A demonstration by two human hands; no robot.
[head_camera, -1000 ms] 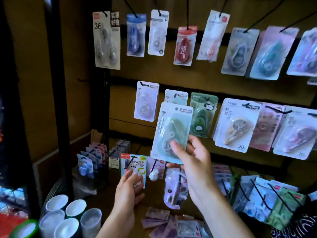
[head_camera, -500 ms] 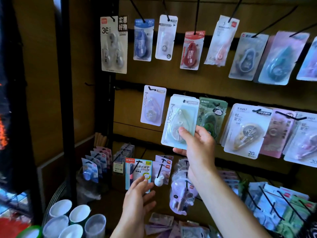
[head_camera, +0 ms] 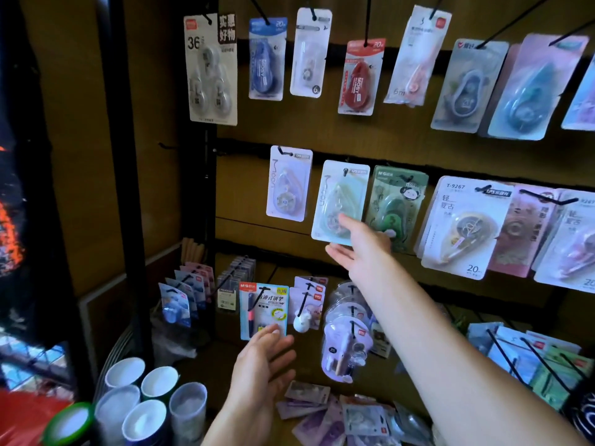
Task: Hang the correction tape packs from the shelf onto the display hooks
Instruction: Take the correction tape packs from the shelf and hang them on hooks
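Brown board backs the black display rack (head_camera: pixel 206 194), whose rails carry rows of hooks loaded with carded stationery. Along the top row hang a white triple pack (head_camera: pixel 211 70), a blue pack (head_camera: pixel 266 59) and a red pack (head_camera: pixel 360 77), with paler ones trailing off to the right. On the middle row, a lilac pack (head_camera: pixel 288 185) hangs at the left; just beside it hangs the pale green correction tape pack (head_camera: pixel 339 201), its punched hole at the hook (head_camera: pixel 345 171), and a darker green pack (head_camera: pixel 396 204) sits close on its right, partly overlapped by it. Further right come larger white and pink packs.

Reaching up from lower right, the right hand (head_camera: pixel 360 246) is spread wide, fingers straight — the fingertips (head_camera: pixel 343 219) lie against the lower face of the pale green pack, and the thumb points left beneath its bottom edge. It grips nothing.

Lower down, the left hand (head_camera: pixel 262 365) hovers with fingers loosely extended and apart, holding nothing, just in front of a blue-carded pen pack (head_camera: pixel 262 309) on the bottom row.

Beneath both hands, loose correction tape packs (head_camera: pixel 325 413) lie scattered flat on the shelf — purple and pale cards overlapping. Plastic cups (head_camera: pixel 154 410) stand clustered at lower left.
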